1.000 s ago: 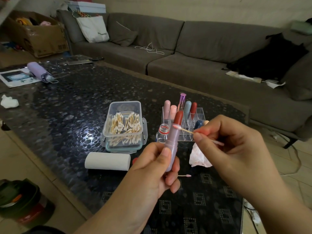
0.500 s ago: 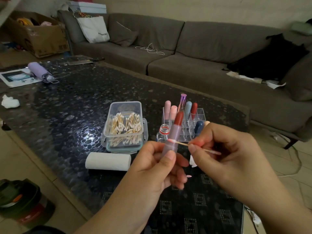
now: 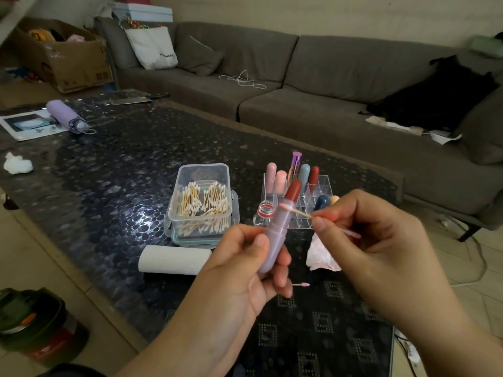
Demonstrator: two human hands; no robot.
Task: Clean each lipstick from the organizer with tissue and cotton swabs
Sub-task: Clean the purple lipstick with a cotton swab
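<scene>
Nearest to me, the person's left hand is curled round a lilac lipstick, thumb on its front and fingers wrapped behind, holding it upright with a slight lean above the near end of the dark pebble-patterned table. The lipstick's dark red cap end points up. The right hand pinches a cotton swab between thumb and fingertips; the swab's pink-stained tip touches the lipstick just below the red part.

On the table under the hands lies a used swab with a pink tip, and just beside the right hand a crumpled pinkish tissue. To the left lies a tissue roll on its side.

Behind it stands a clear plastic box of cotton swabs, lid off. Next to it is a small open clear bottle, then the clear organizer with several lipsticks standing in its compartments: pink, peach, metallic purple, blue-grey and red.

Further off on the table lie a white crumpled tissue, a folded lilac umbrella and a printed sheet. Beyond the table runs a grey sofa, with a white tote bag on it and a cardboard box beside it.
</scene>
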